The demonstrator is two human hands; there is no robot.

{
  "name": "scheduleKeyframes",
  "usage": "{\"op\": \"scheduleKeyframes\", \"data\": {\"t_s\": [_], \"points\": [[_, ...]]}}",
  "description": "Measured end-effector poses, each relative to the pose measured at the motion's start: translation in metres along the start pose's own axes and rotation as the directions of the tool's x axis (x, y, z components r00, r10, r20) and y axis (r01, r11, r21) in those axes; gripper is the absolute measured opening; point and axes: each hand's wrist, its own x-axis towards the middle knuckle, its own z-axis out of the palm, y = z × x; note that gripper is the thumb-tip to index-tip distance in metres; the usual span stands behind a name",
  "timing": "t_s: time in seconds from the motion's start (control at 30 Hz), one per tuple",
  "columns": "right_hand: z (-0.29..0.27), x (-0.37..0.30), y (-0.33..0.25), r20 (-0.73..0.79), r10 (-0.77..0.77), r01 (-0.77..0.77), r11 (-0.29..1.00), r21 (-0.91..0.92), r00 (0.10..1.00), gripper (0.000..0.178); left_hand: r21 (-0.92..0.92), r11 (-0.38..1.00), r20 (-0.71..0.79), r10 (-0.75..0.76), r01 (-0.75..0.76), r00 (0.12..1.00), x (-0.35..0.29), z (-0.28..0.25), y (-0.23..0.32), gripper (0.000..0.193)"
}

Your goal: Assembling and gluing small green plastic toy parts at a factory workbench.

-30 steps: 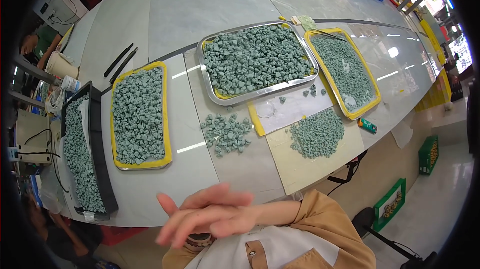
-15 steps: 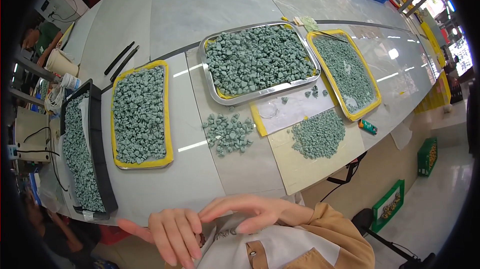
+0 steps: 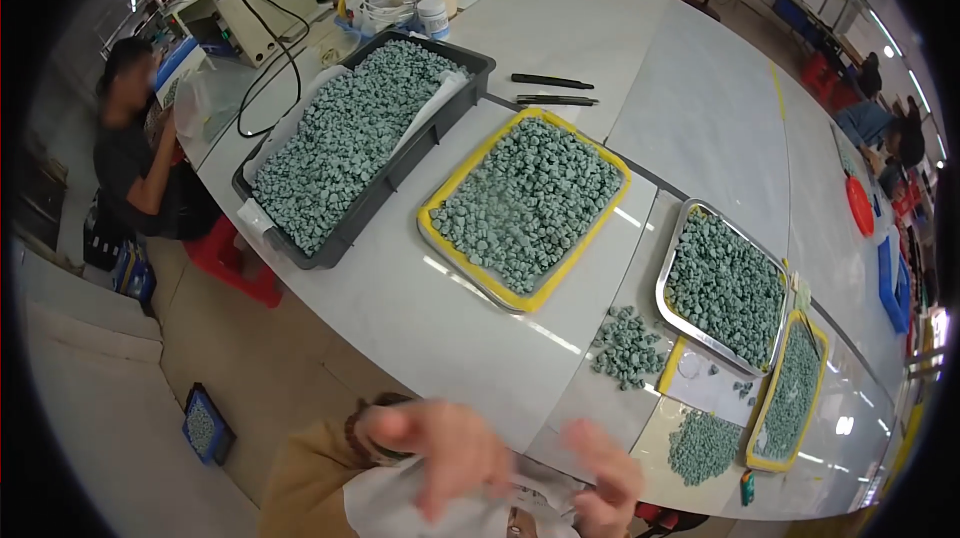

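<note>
My left hand (image 3: 450,453) is raised over my lap in front of the table edge, its fingers loosely apart and blurred by motion. A dark bracelet (image 3: 358,435) is at its wrist. Close by on the right, my right hand (image 3: 608,478) hovers with curved, spread fingers, also smeared. Nothing shows in either hand. Beyond them on the table lie a loose pile of larger green stones (image 3: 627,348) and a pile of smaller green stones (image 3: 703,448) on a cream board (image 3: 655,448). A yellow-rimmed tray (image 3: 432,238) of green stones stands ahead.
A deep dark bin (image 3: 345,238) full of green stones stands at the left. A metal tray (image 3: 668,310) and another yellow-rimmed tray (image 3: 765,464) hold stones at right. Two black tweezers (image 3: 555,100) lie beyond. A person (image 3: 135,168) sits at far left by a red stool (image 3: 235,263).
The view has swung left, bringing the dark bin and the seated person further in. My hands, overlapping before, are now apart from each other.
</note>
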Motion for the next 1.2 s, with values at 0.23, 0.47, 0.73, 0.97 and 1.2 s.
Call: {"op": "scheduleKeyframes", "data": {"t_s": [0.23,0.47,0.73,0.97,1.2], "points": [[-0.041,-0.07,-0.003,-0.57,-0.084,-0.134,0.934,-0.331,0.817,0.024,0.76,0.365,-0.646,0.337,0.538,0.685,0.003,-0.034,0.206,0.044],[-0.053,-0.039,0.007,-0.898,-0.164,-0.405,0.849,-0.339,0.409,0.018,0.591,-0.432,-0.491,0.478,0.681,0.729,0.051,-0.225,0.388,0.022],[-0.064,-0.001,-0.013,-0.836,-0.157,-0.721,0.439,-0.536,0.526,0.021,-0.003,-0.839,-0.564,0.451,0.545,0.692,0.108,-0.434,0.432,0.025],[-0.056,0.028,-0.025,-0.887,-0.121,-0.881,0.118,-0.458,0.445,0.017,-0.258,-0.828,-0.726,0.506,0.498,0.465,0.127,-0.485,0.364,0.027],[-0.058,0.01,-0.018,-0.987,0.051,-0.888,0.446,-0.115,0.153,0.016,-0.34,-0.83,-0.643,0.548,0.442,0.535,0.052,-0.617,0.431,0.037]]}}
